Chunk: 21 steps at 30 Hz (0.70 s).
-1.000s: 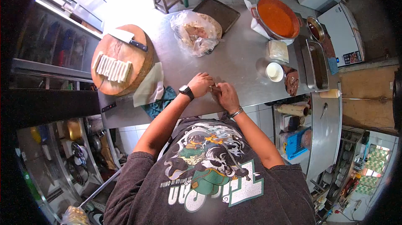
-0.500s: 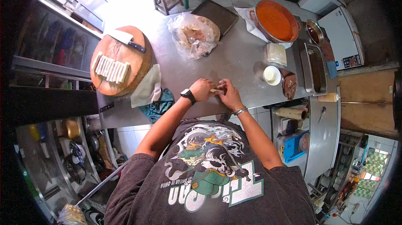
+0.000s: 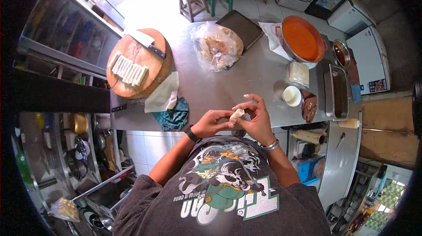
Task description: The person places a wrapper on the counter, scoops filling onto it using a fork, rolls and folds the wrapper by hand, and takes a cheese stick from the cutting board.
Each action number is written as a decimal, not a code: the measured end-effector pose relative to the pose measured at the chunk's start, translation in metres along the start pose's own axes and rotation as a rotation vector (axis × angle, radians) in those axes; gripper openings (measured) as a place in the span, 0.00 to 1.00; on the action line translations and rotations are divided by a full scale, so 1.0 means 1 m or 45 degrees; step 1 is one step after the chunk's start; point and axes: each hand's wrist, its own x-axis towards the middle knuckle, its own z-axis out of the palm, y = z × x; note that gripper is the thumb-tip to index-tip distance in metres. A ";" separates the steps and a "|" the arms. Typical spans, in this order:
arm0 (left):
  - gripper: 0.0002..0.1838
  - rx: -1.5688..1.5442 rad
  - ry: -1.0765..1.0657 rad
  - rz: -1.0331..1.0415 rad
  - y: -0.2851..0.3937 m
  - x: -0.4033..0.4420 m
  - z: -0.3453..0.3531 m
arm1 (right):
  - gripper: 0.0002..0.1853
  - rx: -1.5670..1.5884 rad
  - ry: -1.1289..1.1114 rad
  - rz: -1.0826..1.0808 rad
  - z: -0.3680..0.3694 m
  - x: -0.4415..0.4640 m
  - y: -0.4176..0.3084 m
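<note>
Between my hands, near the table's front edge, is a small pale piece of dough or wrapper (image 3: 238,114). My left hand (image 3: 212,122) pinches its left side with thumb and fingertips. My right hand (image 3: 257,121) holds the right side between thumb and a finger, other fingers raised. Left of them a green cloth (image 3: 173,115) and a pale cloth (image 3: 163,92) lie by a round wooden board (image 3: 154,75), which bears a knife (image 3: 143,43) and a row of white strips (image 3: 128,70). To the right is a small white bowl (image 3: 292,96).
A plastic bag of food (image 3: 215,47) lies beyond my hands beside a dark tray (image 3: 246,29). At right stand a pot of red sauce (image 3: 301,39), a pale block (image 3: 299,74), a brown pouch (image 3: 309,108) and a metal pan (image 3: 337,91). Stools stand behind the table.
My hands have come closer to the body and lifted the pale piece, which shows more now. My right hand's fingers have spread. The camera view has shifted, so the tabletop sits further right.
</note>
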 end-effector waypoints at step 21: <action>0.24 1.147 0.381 0.931 0.037 -0.016 0.046 | 0.52 -0.504 -0.255 -0.300 -0.005 -0.012 -0.074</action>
